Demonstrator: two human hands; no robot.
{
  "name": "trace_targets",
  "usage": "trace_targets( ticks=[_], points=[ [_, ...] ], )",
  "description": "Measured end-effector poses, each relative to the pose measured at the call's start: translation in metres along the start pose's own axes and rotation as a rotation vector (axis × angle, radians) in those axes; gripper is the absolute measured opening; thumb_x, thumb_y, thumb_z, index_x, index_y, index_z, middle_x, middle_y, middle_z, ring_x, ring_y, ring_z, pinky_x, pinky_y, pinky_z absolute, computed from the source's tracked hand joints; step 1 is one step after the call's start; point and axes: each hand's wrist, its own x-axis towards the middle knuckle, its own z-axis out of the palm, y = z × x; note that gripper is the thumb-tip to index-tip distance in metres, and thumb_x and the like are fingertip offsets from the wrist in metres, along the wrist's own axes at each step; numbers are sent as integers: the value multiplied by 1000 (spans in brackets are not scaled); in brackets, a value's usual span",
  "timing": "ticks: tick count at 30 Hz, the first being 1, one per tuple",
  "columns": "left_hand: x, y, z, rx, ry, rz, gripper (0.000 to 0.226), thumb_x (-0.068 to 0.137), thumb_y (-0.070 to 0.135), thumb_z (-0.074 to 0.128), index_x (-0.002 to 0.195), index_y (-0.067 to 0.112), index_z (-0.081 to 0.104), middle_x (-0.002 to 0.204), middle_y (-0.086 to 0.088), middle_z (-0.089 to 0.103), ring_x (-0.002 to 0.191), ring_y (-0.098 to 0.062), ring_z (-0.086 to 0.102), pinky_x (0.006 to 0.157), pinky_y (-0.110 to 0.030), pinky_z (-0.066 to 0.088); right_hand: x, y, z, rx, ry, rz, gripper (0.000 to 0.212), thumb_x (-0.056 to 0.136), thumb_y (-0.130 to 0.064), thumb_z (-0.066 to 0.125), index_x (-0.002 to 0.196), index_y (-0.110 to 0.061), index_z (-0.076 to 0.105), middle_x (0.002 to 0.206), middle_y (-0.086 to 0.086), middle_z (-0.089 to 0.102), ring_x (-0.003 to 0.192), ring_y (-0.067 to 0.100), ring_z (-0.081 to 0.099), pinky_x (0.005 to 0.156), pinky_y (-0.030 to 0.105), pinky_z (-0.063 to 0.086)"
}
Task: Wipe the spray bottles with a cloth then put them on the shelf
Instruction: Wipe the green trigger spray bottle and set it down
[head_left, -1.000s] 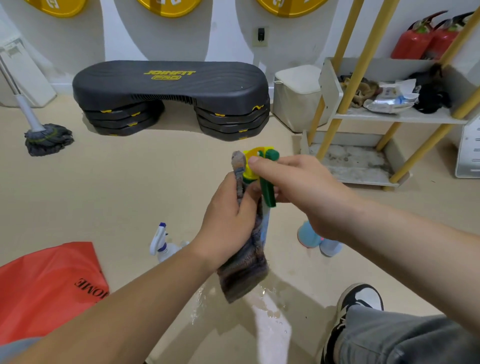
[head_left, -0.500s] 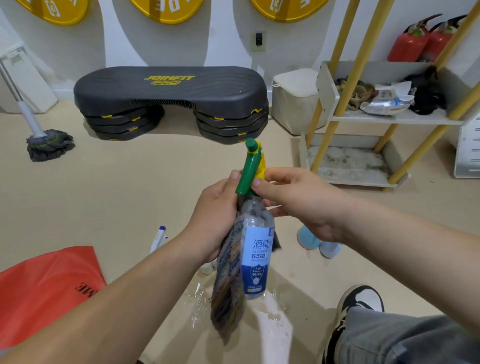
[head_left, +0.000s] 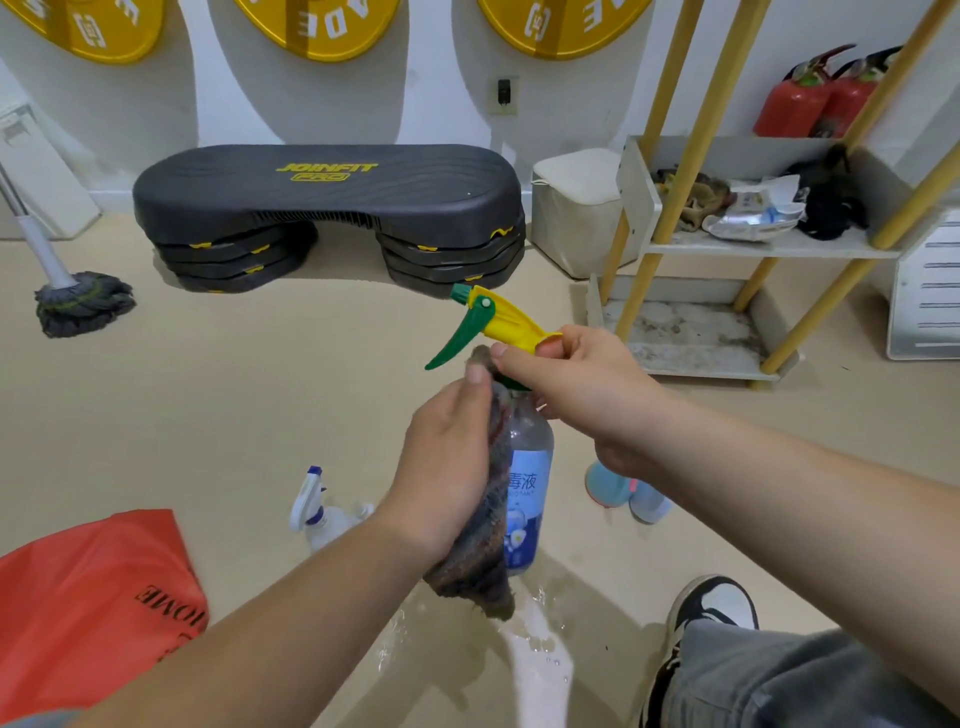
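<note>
Greyish cloth (head_left: 488, 561) sat squeezed in the left grip (head_left: 441, 467) against the spray bottle (head_left: 527, 483), right grip (head_left: 582, 395) pinching its neck, so twisting looked best.

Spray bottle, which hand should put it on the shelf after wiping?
Probably the right hand: it grips the spray bottle at its top, and the shelf stands on that side. The left hand is busy holding the cloth.

The spray bottle (head_left: 529, 470) is clear with a blue label, a yellow head and a green trigger. The cloth (head_left: 488, 561) has dark brown and blue stripes. The bag (head_left: 88, 597) is red with black letters; the floor (head_left: 260, 395) is beige.
</note>
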Motion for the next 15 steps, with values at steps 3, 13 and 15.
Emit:
trace_targets(
  ticks=[3,13,15],
  points=[
    [-21,-12,9,371,-25,324,32,109,47,31,104,26,55,101,9,58,99,-13,58,85,-32,46,3,2,-1,36,39,33,38,85,-38,82,91,-15,52,81,7,56,67,17,50,61,29,44],
    [-9,-28,-7,433,-36,566,17,106,29,50,119,23,59,117,14,57,113,-8,57,93,-23,45,0,-1,-7,74,111,-37,39,87,-44,79,83,-18,50,78,5,51,72,20,52,74,40,53],
    [-4,-22,-6,327,-7,405,16,111,33,44,109,29,60,106,15,62,103,-6,61,87,-26,48,-3,-1,-5,85,83,-50,38,86,-43,80,89,-15,55,78,7,56,73,21,56,78,45,58]
  ],
)
